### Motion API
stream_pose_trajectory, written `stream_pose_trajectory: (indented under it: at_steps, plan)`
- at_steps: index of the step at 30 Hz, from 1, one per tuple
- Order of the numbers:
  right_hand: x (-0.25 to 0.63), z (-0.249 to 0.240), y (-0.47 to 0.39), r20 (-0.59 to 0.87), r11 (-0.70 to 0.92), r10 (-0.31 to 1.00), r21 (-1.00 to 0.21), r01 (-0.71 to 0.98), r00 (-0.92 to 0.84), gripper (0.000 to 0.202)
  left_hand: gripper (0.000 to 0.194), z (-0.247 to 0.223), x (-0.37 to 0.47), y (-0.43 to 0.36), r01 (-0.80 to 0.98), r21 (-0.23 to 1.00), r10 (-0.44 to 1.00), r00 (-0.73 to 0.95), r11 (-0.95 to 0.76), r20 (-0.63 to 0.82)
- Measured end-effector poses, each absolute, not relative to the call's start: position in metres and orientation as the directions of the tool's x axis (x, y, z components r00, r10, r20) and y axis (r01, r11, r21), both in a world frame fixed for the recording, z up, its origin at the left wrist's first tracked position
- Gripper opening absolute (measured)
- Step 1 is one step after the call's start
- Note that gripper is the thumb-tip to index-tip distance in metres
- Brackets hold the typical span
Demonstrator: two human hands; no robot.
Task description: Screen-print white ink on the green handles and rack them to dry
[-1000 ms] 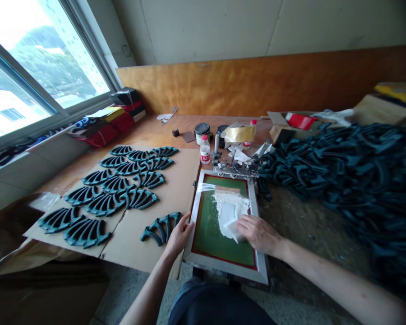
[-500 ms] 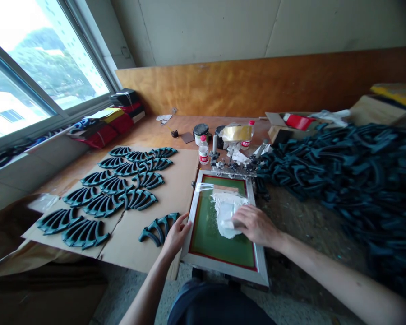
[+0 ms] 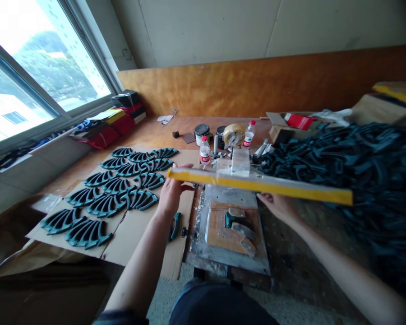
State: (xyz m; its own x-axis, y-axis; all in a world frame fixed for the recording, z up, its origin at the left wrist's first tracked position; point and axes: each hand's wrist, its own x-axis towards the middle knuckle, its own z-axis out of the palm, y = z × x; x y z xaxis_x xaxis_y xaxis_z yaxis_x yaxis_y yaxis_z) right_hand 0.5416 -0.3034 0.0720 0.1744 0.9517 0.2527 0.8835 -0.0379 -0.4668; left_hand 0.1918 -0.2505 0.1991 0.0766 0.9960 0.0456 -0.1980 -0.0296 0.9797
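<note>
The screen-printing frame [image 3: 260, 186] is tilted up almost edge-on, its yellow-taped front edge crossing above the press. My left hand [image 3: 171, 196] is closed round its left end. My right hand [image 3: 279, 205] is just under the right part of the frame's edge; the frame hides most of its fingers, and what they hold, if anything, does not show. Below, a dark green curved plastic piece [image 3: 228, 220] lies among small blocks on a wooden board [image 3: 218, 237]. The board rests on a grey metal base plate [image 3: 198, 253].
Fan-like rows of green pieces [image 3: 122, 203] lie on cardboard [image 3: 131, 239] at the left. A large heap of such pieces [image 3: 341, 167] covers the right. Behind the frame stand bottles [image 3: 205, 151], an ink tub [image 3: 201, 132] and a tape roll [image 3: 233, 134].
The frame has swung up from lying flat, uncovering the board and green piece. My left hand has risen with it; my right hand has left the white ink area and moved under the frame.
</note>
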Motion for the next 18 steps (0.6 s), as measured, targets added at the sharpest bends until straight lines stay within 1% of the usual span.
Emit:
stream_pose_trajectory:
  at_steps: [1,3,4,6,7,9,10,11,12,13,14,15,16,17,18]
  plan:
    - [0.531,0.058,-0.313,0.213,0.001,0.971,-0.452,0.892,0.107,0.041,0.054,0.207,0.197,-0.241,-0.207,0.976,0.994,0.079,-0.061,0.079]
    - [0.506,0.037,-0.329,0.132,0.066,0.991,-0.389,0.919,-0.015,0.037,0.054,0.218,0.206,-0.228,-0.224,0.971,0.993,0.072,-0.079,0.098]
    - [0.493,0.031,-0.335,0.087,0.077,0.995,-0.348,0.934,-0.05,0.033,0.054,0.219,0.21,-0.226,-0.237,0.968,0.994,0.047,-0.086,0.1]
    - [0.474,0.029,-0.341,0.011,0.051,0.999,-0.281,0.958,-0.05,0.022,0.054,0.21,0.216,-0.235,-0.262,0.96,0.995,-0.04,-0.102,0.095]
    - [0.467,0.032,-0.343,-0.018,0.026,0.999,-0.265,0.964,-0.032,0.017,0.056,0.199,0.219,-0.246,-0.261,0.963,0.997,-0.063,-0.066,0.051]
    - [0.454,0.043,-0.347,-0.036,-0.028,0.999,-0.281,0.959,0.018,0.011,0.063,0.167,0.227,-0.278,-0.207,0.964,0.986,0.029,0.166,-0.163]
    - [0.446,0.049,-0.35,-0.007,-0.046,0.999,-0.302,0.952,0.046,0.01,0.069,0.147,0.233,-0.298,-0.115,0.922,0.923,0.155,0.37,-0.351]
    - [0.435,0.054,-0.355,0.048,-0.049,0.996,-0.324,0.945,0.069,0.01,0.072,0.127,0.239,-0.318,-0.005,0.837,0.795,0.318,0.547,-0.517]
    - [0.423,0.058,-0.361,0.123,-0.018,0.99,-0.343,0.939,0.063,0.009,0.072,0.108,0.245,-0.336,0.03,0.776,0.721,0.349,0.63,-0.599]
    - [0.41,0.061,-0.366,0.206,0.061,0.978,-0.352,0.934,0.014,0.008,0.071,0.09,0.25,-0.351,-0.008,0.738,0.692,0.356,0.674,-0.628]
    - [0.398,0.062,-0.371,0.283,0.179,0.956,-0.343,0.922,-0.08,0.007,0.07,0.076,0.252,-0.363,-0.057,0.717,0.684,0.361,0.695,-0.634]
    - [0.391,0.062,-0.374,0.338,0.321,0.917,-0.314,0.893,-0.211,0.007,0.069,0.064,0.251,-0.37,-0.114,0.705,0.695,0.333,0.7,-0.636]
    - [0.389,0.063,-0.373,0.367,0.453,0.865,-0.279,0.847,-0.342,0.007,0.068,0.054,0.245,-0.372,-0.154,0.699,0.708,0.297,0.698,-0.641]
    - [0.396,0.065,-0.371,0.381,0.547,0.813,-0.242,0.801,-0.44,0.007,0.068,0.046,0.235,-0.371,-0.174,0.702,0.72,0.248,0.691,-0.648]
    - [0.413,0.069,-0.366,0.39,0.578,0.787,-0.195,0.792,-0.478,0.006,0.068,0.037,0.219,-0.366,-0.18,0.71,0.732,0.181,0.681,-0.656]
